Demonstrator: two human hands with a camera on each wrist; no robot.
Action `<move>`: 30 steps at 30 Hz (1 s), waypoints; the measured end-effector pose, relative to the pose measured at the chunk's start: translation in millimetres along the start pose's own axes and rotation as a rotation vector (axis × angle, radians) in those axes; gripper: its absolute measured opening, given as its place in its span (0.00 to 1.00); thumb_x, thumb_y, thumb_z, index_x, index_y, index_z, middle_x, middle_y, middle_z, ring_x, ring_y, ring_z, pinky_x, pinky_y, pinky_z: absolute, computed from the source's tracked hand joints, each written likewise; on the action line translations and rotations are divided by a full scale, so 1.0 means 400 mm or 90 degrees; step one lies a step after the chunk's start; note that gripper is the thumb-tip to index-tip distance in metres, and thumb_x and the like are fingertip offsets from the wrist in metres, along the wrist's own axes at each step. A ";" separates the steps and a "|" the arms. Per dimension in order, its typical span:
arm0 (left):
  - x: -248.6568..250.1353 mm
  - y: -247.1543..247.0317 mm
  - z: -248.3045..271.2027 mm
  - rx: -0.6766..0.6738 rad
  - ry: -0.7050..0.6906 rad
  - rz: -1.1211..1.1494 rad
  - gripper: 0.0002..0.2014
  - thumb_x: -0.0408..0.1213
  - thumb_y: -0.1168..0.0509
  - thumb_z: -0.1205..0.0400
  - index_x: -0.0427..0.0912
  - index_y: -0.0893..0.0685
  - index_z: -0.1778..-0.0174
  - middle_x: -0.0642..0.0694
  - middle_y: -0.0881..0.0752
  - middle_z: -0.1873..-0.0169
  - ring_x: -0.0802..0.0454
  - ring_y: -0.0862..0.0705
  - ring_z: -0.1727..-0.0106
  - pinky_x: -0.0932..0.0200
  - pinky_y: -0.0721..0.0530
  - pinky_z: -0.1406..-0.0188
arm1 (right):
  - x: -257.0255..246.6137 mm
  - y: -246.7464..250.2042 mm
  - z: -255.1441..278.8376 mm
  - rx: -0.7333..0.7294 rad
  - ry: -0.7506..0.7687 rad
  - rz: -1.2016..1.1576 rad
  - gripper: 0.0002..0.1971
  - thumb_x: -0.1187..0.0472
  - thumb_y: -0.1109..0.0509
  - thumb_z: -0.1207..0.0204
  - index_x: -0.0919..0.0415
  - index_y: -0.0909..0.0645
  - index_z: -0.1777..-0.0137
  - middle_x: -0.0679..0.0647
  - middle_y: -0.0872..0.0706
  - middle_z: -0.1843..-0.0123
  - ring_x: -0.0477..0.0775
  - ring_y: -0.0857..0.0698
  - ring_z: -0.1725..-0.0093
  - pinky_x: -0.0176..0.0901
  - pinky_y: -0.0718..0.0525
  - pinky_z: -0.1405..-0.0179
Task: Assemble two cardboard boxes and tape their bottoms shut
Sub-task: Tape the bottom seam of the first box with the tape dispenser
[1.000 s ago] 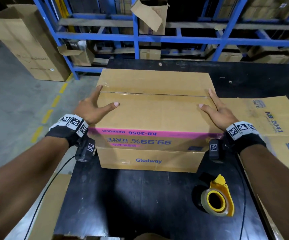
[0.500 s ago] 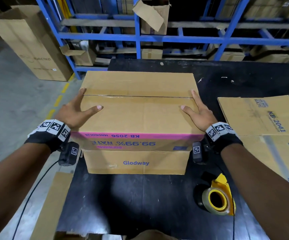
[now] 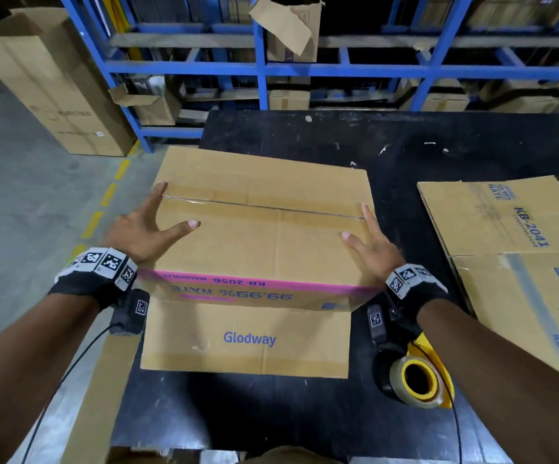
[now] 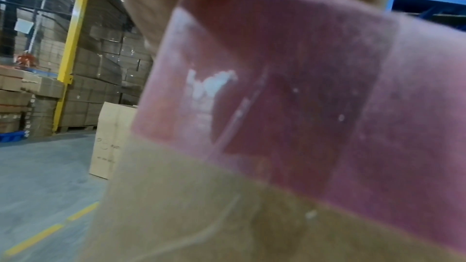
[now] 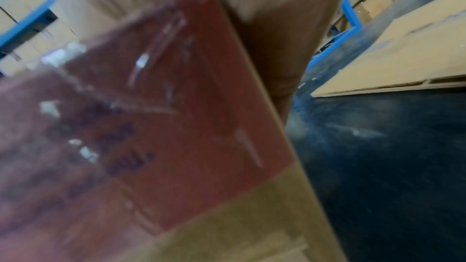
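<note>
Tape dispenser [image 3: 418, 380]: yellow, nearest on the black surface [image 3: 271, 406], under the right forearm.
Box [image 3: 261, 242]: assembled, upside down with its taped seam up, standing at the surface's left edge.
Left hand [image 3: 137, 232]: fingers spread and straight, pressed on the box's left top edge; grasps nothing.
Right hand [image 3: 375, 249]: fingers straight, pressed on the right top edge.
Flat carton [image 3: 522, 249]: unfolded, lying to the right, apart from the box.
Racking [image 3: 261, 68]: blue, farthest back.
</note>
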State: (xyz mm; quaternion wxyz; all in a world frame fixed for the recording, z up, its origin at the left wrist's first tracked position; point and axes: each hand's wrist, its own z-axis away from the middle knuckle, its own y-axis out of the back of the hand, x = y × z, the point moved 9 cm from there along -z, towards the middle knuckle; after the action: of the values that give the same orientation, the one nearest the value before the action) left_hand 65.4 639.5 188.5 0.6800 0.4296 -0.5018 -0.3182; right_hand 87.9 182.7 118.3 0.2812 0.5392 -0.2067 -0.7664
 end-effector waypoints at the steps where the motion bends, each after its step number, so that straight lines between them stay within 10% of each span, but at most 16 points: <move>1: 0.007 -0.006 0.005 -0.004 0.000 -0.006 0.52 0.85 0.38 0.34 0.77 0.52 0.14 0.52 0.29 0.14 0.33 0.24 0.20 0.37 0.25 0.21 | 0.021 -0.010 0.003 0.002 -0.001 -0.006 0.40 0.28 0.38 0.24 0.19 0.59 0.19 0.44 0.36 0.13 0.71 0.32 0.18 0.63 0.38 0.18; 5: 0.044 -0.051 0.031 -0.017 0.004 -0.043 0.51 0.84 0.38 0.32 0.80 0.57 0.16 0.40 0.20 0.21 0.27 0.19 0.28 0.37 0.19 0.29 | 0.077 0.000 0.020 0.030 0.015 -0.045 0.38 0.37 0.35 0.19 0.25 0.54 0.16 0.45 0.39 0.12 0.68 0.33 0.17 0.61 0.39 0.18; 25: -0.113 -0.288 0.033 -0.096 0.052 0.088 0.51 0.83 0.36 0.32 0.86 0.61 0.19 0.48 0.28 0.15 0.34 0.23 0.21 0.40 0.26 0.21 | 0.131 -0.067 -0.005 -0.001 -0.040 0.009 0.42 0.33 0.33 0.23 0.20 0.59 0.18 0.62 0.20 0.24 0.70 0.23 0.25 0.59 0.32 0.22; 30: -0.125 -0.281 0.046 -0.005 0.053 -0.035 0.49 0.83 0.44 0.28 0.75 0.55 0.13 0.38 0.51 0.10 0.33 0.44 0.11 0.31 0.38 0.16 | 0.127 -0.075 -0.020 0.002 -0.037 0.074 0.42 0.28 0.37 0.25 0.20 0.62 0.19 0.63 0.28 0.18 0.72 0.26 0.23 0.65 0.32 0.23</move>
State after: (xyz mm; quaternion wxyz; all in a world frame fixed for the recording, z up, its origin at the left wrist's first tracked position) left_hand 32.8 629.6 68.8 0.6927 0.4534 -0.4598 -0.3210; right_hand 76.0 172.2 61.1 0.3184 0.5040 -0.2472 -0.7639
